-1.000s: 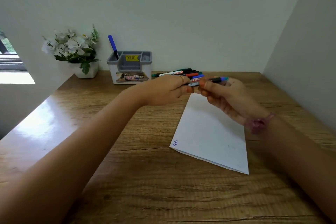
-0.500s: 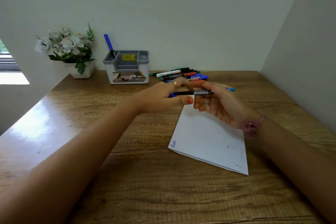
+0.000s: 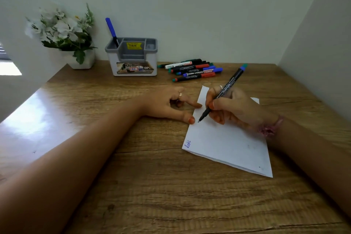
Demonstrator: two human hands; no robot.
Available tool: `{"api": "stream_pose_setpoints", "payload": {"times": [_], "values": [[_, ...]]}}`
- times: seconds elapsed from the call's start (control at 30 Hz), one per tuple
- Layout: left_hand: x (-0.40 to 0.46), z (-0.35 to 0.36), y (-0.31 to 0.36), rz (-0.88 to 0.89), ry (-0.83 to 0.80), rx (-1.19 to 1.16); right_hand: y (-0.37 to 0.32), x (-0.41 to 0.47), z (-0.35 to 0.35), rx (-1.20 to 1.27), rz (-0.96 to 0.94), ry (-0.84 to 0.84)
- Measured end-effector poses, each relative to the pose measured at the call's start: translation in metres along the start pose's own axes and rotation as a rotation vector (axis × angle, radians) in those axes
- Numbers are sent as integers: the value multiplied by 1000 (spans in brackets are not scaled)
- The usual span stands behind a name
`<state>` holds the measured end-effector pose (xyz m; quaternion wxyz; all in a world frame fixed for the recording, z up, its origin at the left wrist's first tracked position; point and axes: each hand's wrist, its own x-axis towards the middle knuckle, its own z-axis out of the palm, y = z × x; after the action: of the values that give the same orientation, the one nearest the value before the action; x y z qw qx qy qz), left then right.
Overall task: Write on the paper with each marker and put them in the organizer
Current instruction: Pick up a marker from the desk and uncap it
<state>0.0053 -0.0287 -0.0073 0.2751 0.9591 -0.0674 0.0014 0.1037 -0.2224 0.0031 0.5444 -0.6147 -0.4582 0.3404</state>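
Two hands working over tabletop (image 3: pixel 133 186). Right hand (image 3: pixel 233 108) gripping black marker (image 3: pixel 224 91), tip touching or nearly touching paper (image 3: pixel 228 144) near its left edge; contact hard to confirm. Left hand (image 3: pixel 171 104) lying flat, fingers relaxed, fingertips pressing paper's left edge. Organizer (image 3: pixel 133 59) standing at back by wall, blue marker (image 3: pixel 112 31) leaning in its left compartment. Remaining markers (image 3: pixel 193 70) lying in loose pile just right of organizer. Flower pot (image 3: pixel 79 59) sitting left of organizer.

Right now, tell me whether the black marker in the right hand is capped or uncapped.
Uncapped: the black marker shows a bare tip at the white paper.
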Motion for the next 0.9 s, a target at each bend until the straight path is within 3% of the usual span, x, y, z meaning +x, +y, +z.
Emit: {"api": "stream_pose_setpoints", "payload": {"times": [0.2, 0.5, 0.9], "values": [[3, -1, -2, 35, -45, 110, -1, 2, 20, -101, -27, -202], [8, -3, -3, -21, -101, 132, 14, 7, 25, -199, -91, -118], [10, -6, -1, -79, -182, 183, 22, 5, 25, -236, -164, -153]]}}
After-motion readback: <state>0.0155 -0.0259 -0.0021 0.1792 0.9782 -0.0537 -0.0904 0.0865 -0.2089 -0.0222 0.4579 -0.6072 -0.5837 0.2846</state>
